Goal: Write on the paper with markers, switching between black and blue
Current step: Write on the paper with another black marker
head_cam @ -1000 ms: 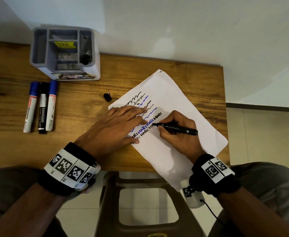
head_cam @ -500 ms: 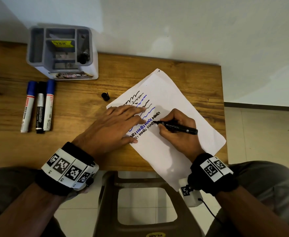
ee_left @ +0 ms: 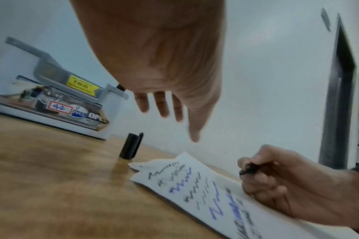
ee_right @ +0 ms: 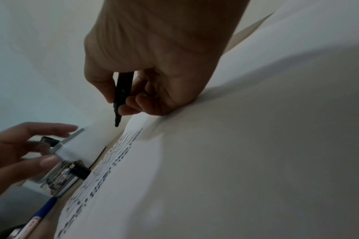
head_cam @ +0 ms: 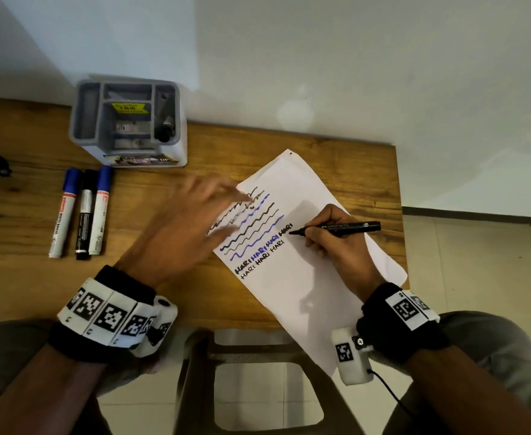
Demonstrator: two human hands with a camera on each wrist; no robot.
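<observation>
Your right hand [head_cam: 336, 246] makes the working grip: thumb and first fingers pinch the slim black marker [head_cam: 342, 228] near its tip, the barrel lying back over the knuckles. In the right wrist view the nib hangs just off the sheet, not touching it, which reads as a pause at the end of a word. The heel of that hand rests on the white sheet of paper [head_cam: 305, 293], probably to steady the stroke and pin the page.

Your left hand [head_cam: 188, 227] holds nothing. Its fingers are spread and loose, blurred, raised above the brown wooden bench [head_cam: 22, 277] just left of the grip, over the near edge of the paper. A small black marker cap [ee_left: 131, 147] stands upright on the bench beyond it, beside the paper's corner; the hand looks headed for that cap, so I judge a colour switch is coming.

The paper lies slanted under the grip, one corner hanging over the bench edge toward you. It carries wavy lines alternating black and blue, then two rows of "HARI" lettering, the upper row mixing black and blue.

Well left of the grip lie three capped whiteboard markers [head_cam: 82, 211] side by side, blue, black, blue, ready to hand. Beyond them stands a grey plastic desk organiser [head_cam: 126, 120].
</observation>
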